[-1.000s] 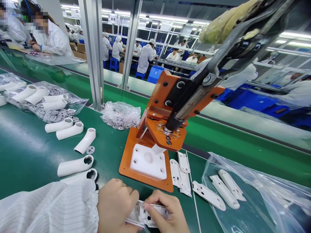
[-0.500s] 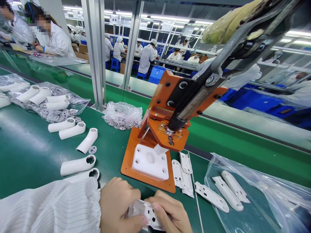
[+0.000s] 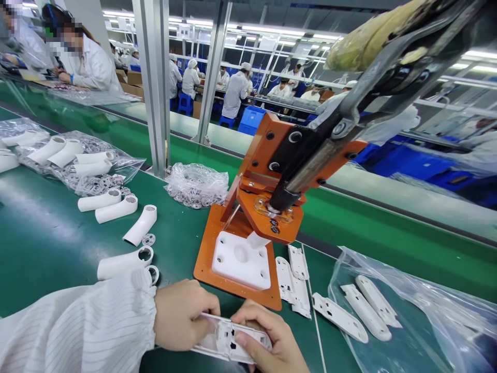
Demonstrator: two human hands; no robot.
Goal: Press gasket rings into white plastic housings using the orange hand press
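Note:
My left hand [image 3: 182, 316] and my right hand [image 3: 272, 342] both grip a flat white plastic plate [image 3: 229, 339] low over the green bench, near the bottom edge of the view. Fingers of each hand pinch its ends, its inner ribbed side facing up. Just beyond it stands an orange hand press [image 3: 267, 202] with a white nest block [image 3: 240, 259] on its base. More white plates [image 3: 293, 282] lie to the right of the press base.
White curved tube housings [image 3: 122, 261] lie at left, some on a clear bag with small washers [image 3: 95, 181]. A bag of washers [image 3: 196, 184] sits behind the press. A clear bag with white plates [image 3: 368, 308] is at right. Other people in white coats work beyond.
The white plate has been turned and levelled in my hands, and my left hand has shifted slightly down and left along it. The view has drifted a little.

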